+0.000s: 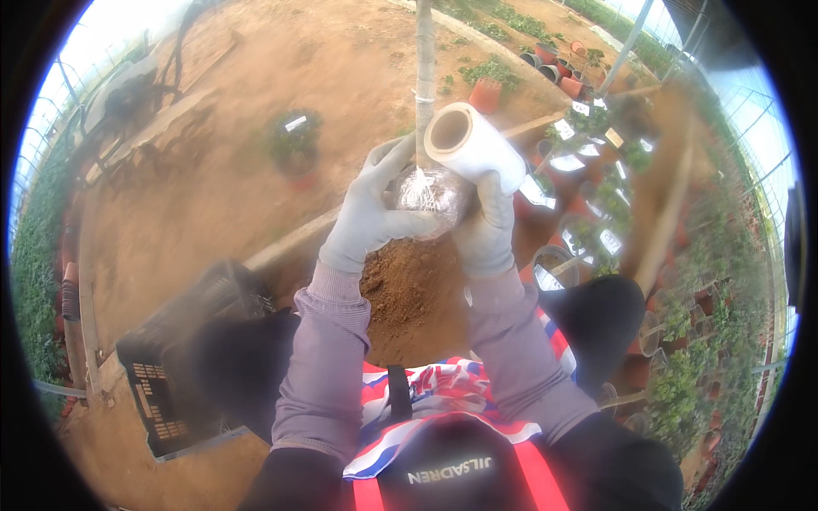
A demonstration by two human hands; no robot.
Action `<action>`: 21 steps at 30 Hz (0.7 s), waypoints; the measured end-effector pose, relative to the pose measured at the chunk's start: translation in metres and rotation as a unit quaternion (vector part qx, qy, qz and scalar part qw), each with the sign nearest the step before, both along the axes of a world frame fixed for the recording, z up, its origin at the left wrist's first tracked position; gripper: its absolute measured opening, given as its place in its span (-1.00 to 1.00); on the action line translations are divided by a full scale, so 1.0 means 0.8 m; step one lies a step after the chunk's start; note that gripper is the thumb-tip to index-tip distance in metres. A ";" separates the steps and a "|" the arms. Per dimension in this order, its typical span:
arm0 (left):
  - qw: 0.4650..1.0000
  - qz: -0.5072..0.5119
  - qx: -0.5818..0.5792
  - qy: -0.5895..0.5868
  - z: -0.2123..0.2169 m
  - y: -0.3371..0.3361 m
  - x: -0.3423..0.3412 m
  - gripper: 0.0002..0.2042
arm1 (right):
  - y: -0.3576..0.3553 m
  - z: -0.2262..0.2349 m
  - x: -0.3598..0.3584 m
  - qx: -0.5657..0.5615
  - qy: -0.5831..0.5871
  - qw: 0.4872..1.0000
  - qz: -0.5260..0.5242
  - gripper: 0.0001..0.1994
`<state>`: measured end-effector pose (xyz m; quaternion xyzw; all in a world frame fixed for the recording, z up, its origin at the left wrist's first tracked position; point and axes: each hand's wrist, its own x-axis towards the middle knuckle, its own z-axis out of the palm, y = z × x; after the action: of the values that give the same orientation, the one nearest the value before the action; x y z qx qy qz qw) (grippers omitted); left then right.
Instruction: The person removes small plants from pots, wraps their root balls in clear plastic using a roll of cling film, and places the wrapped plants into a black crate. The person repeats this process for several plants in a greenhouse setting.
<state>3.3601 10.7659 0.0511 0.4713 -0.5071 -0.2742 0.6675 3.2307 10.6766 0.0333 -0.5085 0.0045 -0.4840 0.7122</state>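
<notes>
Between my gloved hands is a round bundle (439, 200) wrapped in shiny clear film, with whitish strands showing through. A straight grey upright stem (424, 64), like a sapling's trunk, rises from its top. My left hand (362, 209) is closed round the bundle's left side, thumb across the front and fingers behind near the stem. In my right hand (488, 230) is a thick roll of white stretch film (486, 149), tilted, its cardboard core facing the stem. The roll rests against the bundle's upper right. Fingers behind the roll are partly hidden.
Loose brown soil (400, 289) lies below my hands, between my knees. A black plastic crate (170, 375) stands at the left. Potted plants with white tags (588, 170) crowd the right side. One blurred potted plant (296, 145) stands at the left, and terracotta pots (486, 95) lie farther back.
</notes>
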 end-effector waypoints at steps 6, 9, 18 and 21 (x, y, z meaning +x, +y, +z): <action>0.979 0.042 -0.022 0.198 -0.034 -0.032 -0.006 -0.31 | -0.007 0.032 -0.008 0.045 0.028 0.998 -0.028 -0.77; 0.944 0.080 -0.067 0.314 -0.041 -0.038 0.018 -0.47 | 0.015 0.038 -0.033 -0.082 0.179 0.978 -0.069 -0.83; 0.878 -0.096 -0.008 0.468 -0.044 -0.015 -0.037 -0.60 | -0.079 -0.184 0.013 -0.330 0.366 0.828 -0.269 -0.90; 0.945 -0.039 0.008 0.323 -0.026 0.012 -0.040 -0.54 | -0.103 -0.253 -0.019 -0.614 0.513 0.583 -0.141 -0.88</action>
<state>3.3278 10.7756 0.0306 0.3423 -0.2799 -0.4417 0.7806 3.2152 10.5941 -0.1692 -0.9815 0.1420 -0.1242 0.0324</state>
